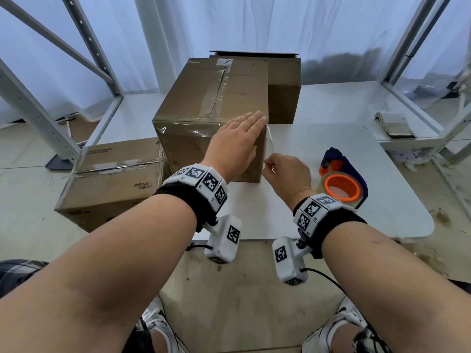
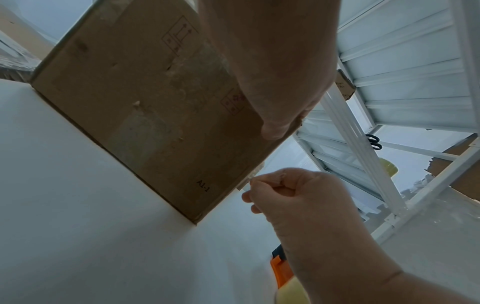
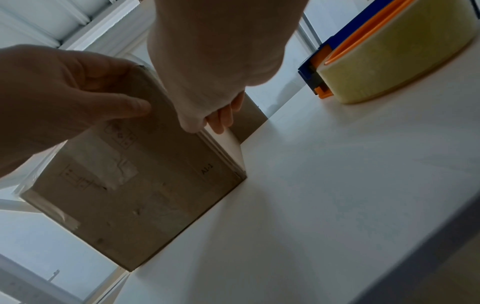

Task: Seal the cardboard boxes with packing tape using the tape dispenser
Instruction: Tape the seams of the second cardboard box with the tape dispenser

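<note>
A large cardboard box [image 1: 211, 103] stands on the white table [image 1: 369, 220], its top seam covered with clear tape. My left hand [image 1: 239, 141] lies flat on the box's near right top corner, fingers straight, with the thumb on the front face [image 3: 64, 98]. My right hand [image 1: 285, 171] pinches the loose lower end of a clear tape strip [image 1: 269, 141] that runs down the box's right front edge [image 3: 230, 142]. The blue and orange tape dispenser [image 1: 342, 184] with its roll lies on the table just right of my right hand, and no hand touches it.
A second cardboard box [image 1: 283, 90] stands right behind the first. A taped box [image 1: 112, 182] sits on the floor at the left. Grey metal rack posts [image 1: 33, 108] flank both sides. A folded bundle [image 1: 395, 124] rests on the right shelf.
</note>
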The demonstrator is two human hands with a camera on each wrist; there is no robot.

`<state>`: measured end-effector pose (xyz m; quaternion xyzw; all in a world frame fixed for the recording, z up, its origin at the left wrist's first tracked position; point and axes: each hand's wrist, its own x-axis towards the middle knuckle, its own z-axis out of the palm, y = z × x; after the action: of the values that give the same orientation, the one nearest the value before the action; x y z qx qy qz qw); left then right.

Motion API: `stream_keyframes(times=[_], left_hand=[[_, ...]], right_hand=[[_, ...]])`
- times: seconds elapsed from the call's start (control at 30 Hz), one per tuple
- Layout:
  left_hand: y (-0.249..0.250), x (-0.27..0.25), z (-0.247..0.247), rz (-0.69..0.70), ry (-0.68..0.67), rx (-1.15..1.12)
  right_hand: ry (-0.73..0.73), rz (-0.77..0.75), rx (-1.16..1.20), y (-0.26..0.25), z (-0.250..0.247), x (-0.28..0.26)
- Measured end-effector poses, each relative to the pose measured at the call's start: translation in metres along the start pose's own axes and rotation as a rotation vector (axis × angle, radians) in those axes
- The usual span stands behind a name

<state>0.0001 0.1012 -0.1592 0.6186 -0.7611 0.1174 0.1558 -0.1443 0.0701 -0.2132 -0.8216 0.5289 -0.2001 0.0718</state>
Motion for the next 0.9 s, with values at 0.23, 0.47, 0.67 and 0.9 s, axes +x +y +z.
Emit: stream_keyframes(times=[0.23,0.47,0.67,0.9], left_hand=[[-0.002,0.000,-0.002,-0.006,-0.042,-0.012],[-0.020,-0.006,-0.023,0.002,-0.128,0.020],[-0.075,-0.028,-0.047,-0.257,-0.194,0.112],[-0.085,-0.040,-0.048,-0.426,-0.294,-0.026]], right_hand=[[-0.005,-0.039,0.012,-0.008,0.003,0.003],[-0.343,-0.025,-0.175,-0.001,-0.020,0.004],[0.141,-0.017,0.033,-0.026,-0.071,0.026],[-0.176,-0.397,-0.060,-0.076,-0.082,0.047]])
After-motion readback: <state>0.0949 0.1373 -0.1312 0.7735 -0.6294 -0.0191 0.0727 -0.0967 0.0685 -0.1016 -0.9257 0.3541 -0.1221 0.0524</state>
